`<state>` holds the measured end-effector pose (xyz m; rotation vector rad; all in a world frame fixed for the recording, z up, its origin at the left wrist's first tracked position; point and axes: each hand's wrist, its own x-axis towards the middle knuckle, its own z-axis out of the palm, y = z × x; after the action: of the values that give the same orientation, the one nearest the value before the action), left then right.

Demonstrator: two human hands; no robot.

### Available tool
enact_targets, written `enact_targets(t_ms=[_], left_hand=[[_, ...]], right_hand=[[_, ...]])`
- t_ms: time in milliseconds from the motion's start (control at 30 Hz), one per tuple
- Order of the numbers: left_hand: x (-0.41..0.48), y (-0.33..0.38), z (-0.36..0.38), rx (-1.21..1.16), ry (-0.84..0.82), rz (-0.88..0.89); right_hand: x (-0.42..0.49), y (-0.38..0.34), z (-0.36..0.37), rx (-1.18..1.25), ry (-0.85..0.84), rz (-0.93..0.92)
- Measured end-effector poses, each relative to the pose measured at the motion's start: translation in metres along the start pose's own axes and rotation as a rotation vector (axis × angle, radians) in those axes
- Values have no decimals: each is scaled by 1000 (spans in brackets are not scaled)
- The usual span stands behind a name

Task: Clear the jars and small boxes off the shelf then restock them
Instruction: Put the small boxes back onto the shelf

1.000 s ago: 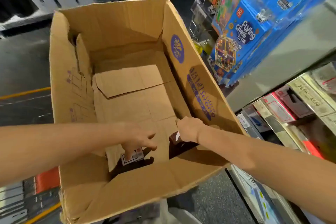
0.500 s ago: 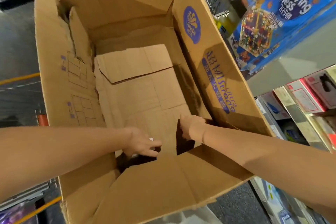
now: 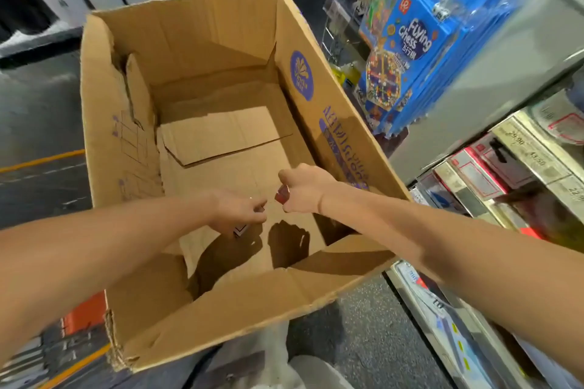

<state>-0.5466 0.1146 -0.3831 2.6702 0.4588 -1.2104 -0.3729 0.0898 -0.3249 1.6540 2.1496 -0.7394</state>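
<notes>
**A:** Where are the small boxes right now?

**B:** Both in hand, inside the open cardboard carton point(image 3: 202, 35), over its near end. The right hand point(image 3: 305, 189) is clenched round a small red box point(image 3: 282, 193). Only one glossy corner pokes out on the thumb side. The left hand point(image 3: 238, 211) is curled round a small labelled box point(image 3: 241, 229), whose pale printed end shows just below the fingers.

**A:** Resting on the carton floor, or lifted?

**B:** Lifted, I'd say, since both hands throw separate shadows on the cardboard beneath them. The two hands are near each other but not touching. The boxes sit almost wholly buried in the palms.

**A:** How will they handle?

**B:** My guess is light and stiff, thin card with a slick print. One hand covers each easily, so weight is no worry. Crushed corners and a slip from the fingers are the risks. They are best held across the broad faces, thumb on one side and fingers opposite, without squeezing the ends.

**A:** And the shelf?

**B:** The shelf point(image 3: 518, 151) with its price strips lies just beside the carton on the right. It is packed with other boxed goods, and a blue Flying Chess box point(image 3: 410, 50) hangs farther up. I see no jars. Whether anything more lies on the carton floor under the arms I cannot tell.
</notes>
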Motion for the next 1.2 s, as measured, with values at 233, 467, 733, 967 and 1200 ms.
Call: enact_targets(t_ms=[233,467,733,967,1200], left_hand=[[-40,-10,-78,-63,355,-199],[-106,44,-184,-116,571,-308],[-87,114,-295,78,759,-123],[-46,156,-360,-71,902,48],[-5,159,-407,13,893,137]], right_hand=[[-82,-9,-68,-58,365,-5],[-186,24,-100,-77,612,67],[-284,95,-100,-70,671,372],[-322,157,-96,-111,760,550],[-314,219,-114,-322,610,669]])
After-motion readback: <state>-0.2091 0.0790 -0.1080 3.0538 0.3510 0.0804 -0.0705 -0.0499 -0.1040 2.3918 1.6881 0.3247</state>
